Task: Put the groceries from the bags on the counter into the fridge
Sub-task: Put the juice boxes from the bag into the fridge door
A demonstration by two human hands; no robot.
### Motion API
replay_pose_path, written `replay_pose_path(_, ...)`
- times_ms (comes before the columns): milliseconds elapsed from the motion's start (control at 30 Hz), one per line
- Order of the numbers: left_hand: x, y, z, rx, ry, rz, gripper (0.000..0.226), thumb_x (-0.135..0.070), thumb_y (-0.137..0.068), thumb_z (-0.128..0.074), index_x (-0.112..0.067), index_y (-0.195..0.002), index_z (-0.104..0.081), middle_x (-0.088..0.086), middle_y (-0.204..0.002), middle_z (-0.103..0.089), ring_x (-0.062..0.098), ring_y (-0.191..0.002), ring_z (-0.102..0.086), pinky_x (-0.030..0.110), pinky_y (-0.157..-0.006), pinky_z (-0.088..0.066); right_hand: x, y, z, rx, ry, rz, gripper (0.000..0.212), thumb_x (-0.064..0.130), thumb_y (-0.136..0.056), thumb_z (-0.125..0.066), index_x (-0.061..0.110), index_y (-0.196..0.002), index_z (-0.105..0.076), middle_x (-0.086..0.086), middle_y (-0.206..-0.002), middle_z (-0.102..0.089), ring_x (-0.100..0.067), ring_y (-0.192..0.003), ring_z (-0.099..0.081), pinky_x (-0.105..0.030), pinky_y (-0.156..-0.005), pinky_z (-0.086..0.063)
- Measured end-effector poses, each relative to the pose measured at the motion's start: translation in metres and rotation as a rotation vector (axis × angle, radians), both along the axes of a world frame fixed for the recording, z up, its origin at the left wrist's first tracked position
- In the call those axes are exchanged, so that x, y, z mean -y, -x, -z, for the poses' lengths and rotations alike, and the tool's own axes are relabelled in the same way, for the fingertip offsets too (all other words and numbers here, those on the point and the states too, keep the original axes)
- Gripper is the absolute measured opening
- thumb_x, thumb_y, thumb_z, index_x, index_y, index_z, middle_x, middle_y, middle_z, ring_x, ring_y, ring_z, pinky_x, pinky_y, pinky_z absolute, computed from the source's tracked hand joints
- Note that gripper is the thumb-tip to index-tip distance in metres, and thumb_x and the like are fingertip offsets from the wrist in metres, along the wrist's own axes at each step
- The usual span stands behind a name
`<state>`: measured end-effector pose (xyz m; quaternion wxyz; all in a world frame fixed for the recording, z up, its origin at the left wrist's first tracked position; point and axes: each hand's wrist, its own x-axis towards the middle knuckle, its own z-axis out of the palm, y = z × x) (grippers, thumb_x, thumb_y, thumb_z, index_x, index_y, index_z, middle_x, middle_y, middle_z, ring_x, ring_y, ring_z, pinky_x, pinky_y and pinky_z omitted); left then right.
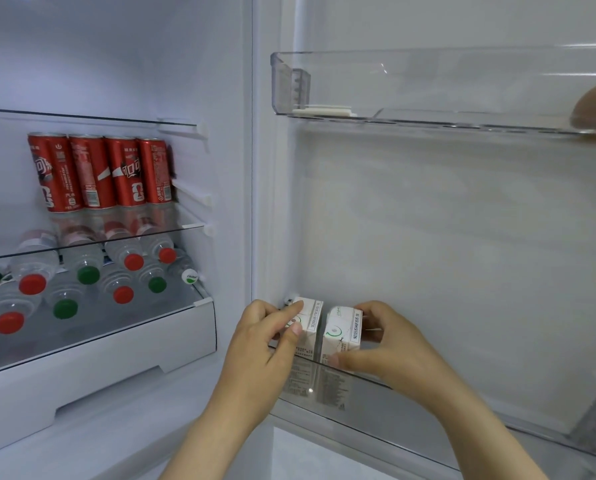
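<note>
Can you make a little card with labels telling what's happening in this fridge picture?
place: open fridge
left hand: grips left carton
right hand: grips right carton
where: both upright, side by side, inside the lower door shelf
red cans: four, standing on a glass shelf
bottles: lying below the cans, red and green caps

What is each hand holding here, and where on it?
The left hand grips the left carton by its upper left side; the right hand grips the right carton by its right side, thumbs on the fronts.
</note>
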<state>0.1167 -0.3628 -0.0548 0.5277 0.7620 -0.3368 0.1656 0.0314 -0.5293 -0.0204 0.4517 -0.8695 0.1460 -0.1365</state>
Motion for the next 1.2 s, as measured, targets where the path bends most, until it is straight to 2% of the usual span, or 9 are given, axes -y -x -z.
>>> replay_pose_path(100, 0.0, 0.0, 0.0, -0.014, 0.005, 0.01, 0.029, -0.019, -0.095, -0.055, -0.025, -0.122, -0.063, -0.009, -0.094, -0.048, -0.007, -0.093, -0.048, 0.0, -0.074, -0.034, 0.001, 0.002, 0.003, 0.023, -0.018, -0.009, 0.052, 0.017, -0.063, -0.088, 0.03, -0.104, -0.058, 0.015, -0.099, -0.068, 0.011, -0.089, -0.062, -0.007, -0.073, -0.046)
replay_pose_path(233, -0.001, 0.0, 0.001, -0.03, -0.002, 0.012, 0.03, -0.02, -0.095, -0.053, -0.026, -0.123, -0.062, -0.01, -0.096, -0.048, -0.007, -0.095, -0.048, 0.0, -0.075, -0.035, 0.001, 0.004, 0.003, 0.027, -0.079, -0.016, 0.057, 0.02, -0.06, -0.09, 0.031, -0.107, -0.058, 0.015, -0.105, -0.068, 0.003, -0.101, -0.063, -0.018, -0.086, -0.048)
replay_pose_path(333, -0.002, 0.0, -0.002, -0.046, -0.008, 0.028, 0.031, -0.022, -0.096, -0.052, -0.024, -0.125, -0.061, -0.009, -0.097, -0.048, -0.008, -0.095, -0.048, 0.0, -0.074, -0.036, -0.004, 0.006, 0.0, 0.068, -0.051, 0.011, 0.054, 0.025, -0.066, -0.088, 0.032, -0.11, -0.057, 0.018, -0.109, -0.064, 0.007, -0.103, -0.059, -0.013, -0.084, -0.046)
replay_pose_path(500, -0.012, 0.0, -0.011, -0.045, -0.051, 0.087, 0.031, -0.029, -0.095, -0.052, -0.024, -0.124, -0.062, -0.013, -0.105, -0.048, -0.009, -0.099, -0.048, -0.003, -0.076, -0.033, -0.018, 0.022, -0.003, 0.322, 0.447, 0.143, 0.046, 0.038, -0.079, -0.075, 0.03, -0.12, -0.057, 0.024, -0.114, -0.057, 0.009, -0.11, -0.05, -0.008, -0.092, -0.037)
replay_pose_path(633, -0.02, 0.005, -0.021, 0.106, -0.117, 0.107, 0.029, -0.029, -0.088, -0.061, -0.028, -0.117, -0.063, -0.025, -0.11, -0.045, -0.001, -0.111, -0.044, 0.005, -0.091, -0.033, -0.028, 0.053, -0.007, 0.345, 0.563, 0.308, 0.031, 0.03, -0.083, -0.07, 0.027, -0.113, -0.062, 0.022, -0.105, -0.061, 0.012, -0.106, -0.048, 0.0, -0.083, -0.037)
replay_pose_path(800, -0.009, 0.04, -0.032, 0.186, -0.089, 0.299, 0.027, -0.035, -0.083, -0.057, -0.03, -0.108, -0.065, -0.024, -0.105, -0.05, -0.003, -0.107, -0.044, -0.002, -0.09, -0.024, -0.039, 0.115, -0.003, 0.22, 0.655, 0.53, 0.027, 0.027, -0.082, -0.072, 0.029, -0.108, -0.064, 0.022, -0.097, -0.062, 0.009, -0.089, -0.055, -0.011, -0.08, -0.044)
replay_pose_path(900, 0.009, 0.068, -0.032, 0.189, -0.111, 0.456, 0.03, -0.038, -0.081, -0.054, -0.032, -0.109, -0.064, -0.027, -0.105, -0.05, -0.007, -0.107, -0.044, 0.0, -0.089, -0.027, -0.043, 0.159, -0.007, 0.078, 0.708, 0.634, 0.028, 0.026, -0.082, -0.071, 0.027, -0.108, -0.065, 0.022, -0.096, -0.059, 0.011, -0.085, -0.054, -0.004, -0.076, -0.036)
replay_pose_path(1133, 0.073, 0.169, -0.038, 0.282, -0.122, 0.811, 0.028, -0.035, -0.089, -0.057, -0.033, -0.116, -0.058, -0.025, -0.109, -0.05, -0.002, -0.109, -0.048, 0.001, -0.088, -0.031, -0.044, 0.29, -0.017, -0.131, 0.784, 0.953, 0.032, 0.033, -0.084, -0.069, 0.03, -0.115, -0.062, 0.022, -0.104, -0.06, 0.003, -0.094, -0.056, -0.022, -0.084, -0.051)
replay_pose_path(1200, 0.092, 0.207, -0.041, 0.294, -0.12, 0.9, 0.031, -0.034, -0.089, -0.058, -0.033, -0.12, -0.057, -0.026, -0.11, -0.048, -0.004, -0.11, -0.046, 0.0, -0.085, -0.031, -0.046, 0.332, -0.019, -0.166, 0.774, 1.039, 0.033, 0.034, -0.084, -0.069, 0.03, -0.116, -0.062, 0.024, -0.104, -0.058, 0.005, -0.096, -0.054, -0.016, -0.085, -0.046)
